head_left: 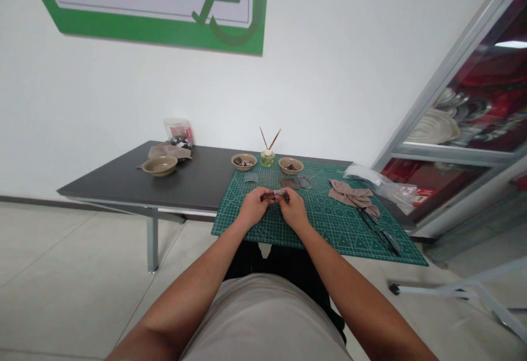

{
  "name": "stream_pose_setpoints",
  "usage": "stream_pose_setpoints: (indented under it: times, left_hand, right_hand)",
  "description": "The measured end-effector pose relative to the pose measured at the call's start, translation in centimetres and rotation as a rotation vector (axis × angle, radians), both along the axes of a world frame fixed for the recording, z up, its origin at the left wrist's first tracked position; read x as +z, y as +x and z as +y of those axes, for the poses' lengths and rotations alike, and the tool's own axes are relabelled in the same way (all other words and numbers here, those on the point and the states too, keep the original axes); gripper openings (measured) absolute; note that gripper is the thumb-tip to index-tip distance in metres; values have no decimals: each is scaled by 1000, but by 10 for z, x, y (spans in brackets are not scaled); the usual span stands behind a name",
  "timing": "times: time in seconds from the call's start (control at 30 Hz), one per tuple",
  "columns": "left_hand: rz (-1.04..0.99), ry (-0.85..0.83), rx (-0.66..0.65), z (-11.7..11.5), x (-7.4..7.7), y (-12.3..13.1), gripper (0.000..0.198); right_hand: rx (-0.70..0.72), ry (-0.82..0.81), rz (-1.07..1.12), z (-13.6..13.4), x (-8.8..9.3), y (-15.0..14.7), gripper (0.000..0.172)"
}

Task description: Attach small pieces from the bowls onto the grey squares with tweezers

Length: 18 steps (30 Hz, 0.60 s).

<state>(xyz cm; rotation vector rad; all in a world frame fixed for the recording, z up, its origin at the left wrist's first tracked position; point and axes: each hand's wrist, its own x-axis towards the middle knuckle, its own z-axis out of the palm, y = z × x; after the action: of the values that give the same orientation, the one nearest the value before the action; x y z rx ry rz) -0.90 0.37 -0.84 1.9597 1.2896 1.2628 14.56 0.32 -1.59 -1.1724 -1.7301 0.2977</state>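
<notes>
My left hand [256, 206] and my right hand [293, 207] meet over the front of the green cutting mat [329, 229]. Both are closed, with thumbs and fingertips pinching a small grey piece [279, 192] between them; its kind is too small to make out and partly covered by my fingers. Just beyond my hands lie a brown flat square [289, 183], a grey one [304, 182] and another grey one [251, 177], like sandpaper pieces. Farther back, one tan bowl [244, 161] and a second tan bowl [291, 165] contain small dark stones.
Between the bowls stands a glass jar [267, 159] with two sticks. Rightward lie a crumpled brown cloth [352, 193], glasses [381, 232] and a plastic bag [381, 182]. On the dark table [206, 177] at left are a tan bowl [160, 166], a cloth [167, 150] and a clear tub [178, 131].
</notes>
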Motion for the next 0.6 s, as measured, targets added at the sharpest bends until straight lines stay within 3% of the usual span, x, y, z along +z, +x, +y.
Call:
stream_pose_setpoints:
  times: [0.13,0.33,0.6]
  left_hand:
    - [-22,-18,20,1,1,0,21]
    - [-18,14,46,1,0,-1,15]
    - [19,50,39,1,0,-1,15]
  right_hand:
    - [-4,81,37,0,1,0,13]
    - [172,91,17,-3,3,-1,10]
    - [100,17,16,0,0,0,8]
